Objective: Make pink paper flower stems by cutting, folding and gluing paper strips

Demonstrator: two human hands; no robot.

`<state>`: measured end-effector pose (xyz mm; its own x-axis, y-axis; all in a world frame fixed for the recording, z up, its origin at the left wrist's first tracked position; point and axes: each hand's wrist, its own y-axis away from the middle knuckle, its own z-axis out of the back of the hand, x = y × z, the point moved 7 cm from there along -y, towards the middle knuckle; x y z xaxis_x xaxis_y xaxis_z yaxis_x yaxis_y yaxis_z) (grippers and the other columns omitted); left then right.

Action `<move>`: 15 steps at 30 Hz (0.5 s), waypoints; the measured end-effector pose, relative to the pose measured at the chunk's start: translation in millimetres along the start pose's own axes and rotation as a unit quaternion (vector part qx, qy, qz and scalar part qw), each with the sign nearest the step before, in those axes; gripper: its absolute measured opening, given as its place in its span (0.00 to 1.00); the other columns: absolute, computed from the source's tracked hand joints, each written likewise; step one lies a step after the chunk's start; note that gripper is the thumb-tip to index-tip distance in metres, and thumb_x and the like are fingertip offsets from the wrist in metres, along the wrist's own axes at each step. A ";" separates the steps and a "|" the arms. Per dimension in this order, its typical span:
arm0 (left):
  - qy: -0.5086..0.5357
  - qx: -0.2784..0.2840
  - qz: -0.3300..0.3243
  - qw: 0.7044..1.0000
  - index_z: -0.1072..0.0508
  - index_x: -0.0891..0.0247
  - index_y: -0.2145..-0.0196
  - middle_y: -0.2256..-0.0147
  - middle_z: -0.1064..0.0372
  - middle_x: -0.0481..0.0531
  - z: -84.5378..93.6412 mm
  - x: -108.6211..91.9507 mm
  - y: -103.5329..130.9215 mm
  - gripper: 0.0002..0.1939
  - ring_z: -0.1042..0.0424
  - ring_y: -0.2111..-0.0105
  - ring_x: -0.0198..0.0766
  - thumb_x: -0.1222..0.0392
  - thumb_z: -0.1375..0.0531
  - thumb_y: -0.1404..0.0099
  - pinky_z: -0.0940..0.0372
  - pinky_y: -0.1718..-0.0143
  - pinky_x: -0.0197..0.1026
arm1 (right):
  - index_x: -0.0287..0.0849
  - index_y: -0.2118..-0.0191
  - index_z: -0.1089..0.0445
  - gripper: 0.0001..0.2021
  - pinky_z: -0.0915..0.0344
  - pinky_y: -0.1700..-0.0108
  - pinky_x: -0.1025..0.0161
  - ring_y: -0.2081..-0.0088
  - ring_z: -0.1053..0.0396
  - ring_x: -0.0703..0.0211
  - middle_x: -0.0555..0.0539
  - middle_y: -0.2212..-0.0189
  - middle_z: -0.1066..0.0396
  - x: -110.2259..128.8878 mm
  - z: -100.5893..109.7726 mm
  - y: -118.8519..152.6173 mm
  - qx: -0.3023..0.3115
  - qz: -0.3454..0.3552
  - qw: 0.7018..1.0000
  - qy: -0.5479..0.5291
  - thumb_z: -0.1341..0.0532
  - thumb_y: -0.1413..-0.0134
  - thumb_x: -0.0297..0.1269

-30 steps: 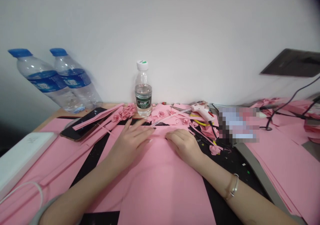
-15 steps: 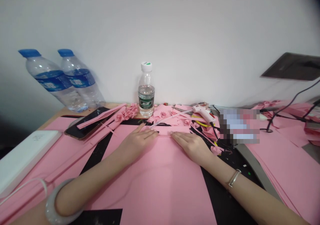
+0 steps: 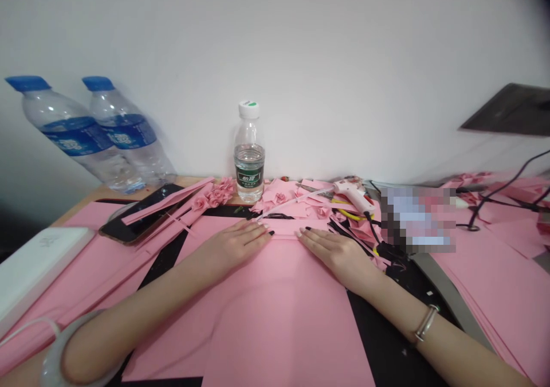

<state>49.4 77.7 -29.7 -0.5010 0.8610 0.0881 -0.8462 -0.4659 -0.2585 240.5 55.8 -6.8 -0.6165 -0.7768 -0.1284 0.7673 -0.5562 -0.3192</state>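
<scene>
A large sheet of pink paper (image 3: pixel 283 312) lies in front of me, its far edge folded over in a narrow strip. My left hand (image 3: pixel 240 241) rests flat on the left part of that fold, fingers stretched out and pointing right. On the right part of the fold lies my right hand (image 3: pixel 333 252), also flat, with its fingers extended toward the left. A short stretch of the folded strip shows between the fingertips. Another pink sheet sticks out beneath, on the left.
Behind the paper stands a small water bottle (image 3: pixel 250 163), with a glue gun (image 3: pixel 354 195) and pink scraps to its right. Paper roses (image 3: pixel 212 196) and a phone (image 3: pixel 141 215) lie left, near two large bottles (image 3: pixel 124 137). A white power bank (image 3: pixel 43 272) sits at far left.
Both hands have slid slightly toward me along the fold, and the folded strip looks wider. My right hand has shifted a little to the right. The view has moved slightly.
</scene>
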 end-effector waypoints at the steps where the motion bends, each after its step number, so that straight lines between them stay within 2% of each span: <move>1: 0.000 0.002 0.002 1.000 0.35 0.64 0.41 0.41 0.32 0.59 0.2 0.5 -0.2 0.21 0.34 0.41 0.41 0.71 0.54 0.27 0.44 0.37 0.46 | 0.33 0.43 0.30 0.19 0.27 0.46 0.53 0.47 0.26 0.49 0.36 0.46 0.27 0.5 0.2 -0.5 0.004 -0.002 1.000 -0.003 0.46 0.37 0.22; 4: -0.012 0.015 0.024 1.000 0.34 0.63 0.41 0.41 0.32 0.57 2.5 -3.0 -3.0 0.22 0.33 0.41 0.41 0.71 0.55 0.27 0.46 0.37 0.48 | 0.34 0.42 0.31 0.20 0.27 0.46 0.52 0.46 0.27 0.49 0.36 0.45 0.28 3.2 1.6 -1.8 0.012 -0.014 1.000 0.004 0.45 0.38 0.22; 7: -0.045 0.033 0.062 0.997 0.32 0.69 0.42 0.41 0.33 0.62 7.2 -13.4 -7.8 0.23 0.32 0.42 0.49 0.71 0.57 0.29 0.48 0.37 0.55 | 0.30 0.43 0.31 0.19 0.27 0.46 0.52 0.46 0.27 0.47 0.34 0.44 0.29 8.3 2.4 -2.3 0.014 -0.021 0.999 0.030 0.46 0.38 0.21; 9: -0.045 0.036 0.104 0.993 0.33 0.71 0.41 0.40 0.35 0.65 10.6 -19.2 -11.5 0.23 0.37 0.39 0.53 0.65 0.56 0.28 0.51 0.37 0.59 | 0.30 0.43 0.31 0.20 0.28 0.45 0.50 0.45 0.28 0.45 0.34 0.44 0.29 11.3 1.9 -2.8 0.018 -0.028 0.999 0.036 0.47 0.38 0.22; 11: -0.046 0.012 0.140 0.989 0.33 0.73 0.40 0.40 0.35 0.66 15.0 -23.4 -15.7 0.24 0.37 0.39 0.54 0.58 0.55 0.27 0.51 0.37 0.58 | 0.30 0.42 0.31 0.20 0.28 0.45 0.48 0.45 0.29 0.44 0.33 0.44 0.29 12.6 1.0 -4.4 0.024 -0.044 0.998 0.032 0.48 0.38 0.23; 15: -0.053 -0.006 0.119 0.991 0.34 0.74 0.40 0.41 0.33 0.66 10.4 -33.5 -26.5 0.25 0.36 0.40 0.52 0.58 0.56 0.25 0.47 0.38 0.54 | 0.28 0.42 0.32 0.21 0.28 0.45 0.46 0.44 0.29 0.42 0.33 0.44 0.29 12.4 2.3 -13.8 0.020 -0.074 0.997 0.018 0.49 0.37 0.25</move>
<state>86.7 59.0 -15.8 -0.7026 0.7008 0.1234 -0.7002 -0.6502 -0.2948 222.7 53.1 -1.9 -0.7294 -0.6741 -0.1161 0.6729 -0.6767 -0.2988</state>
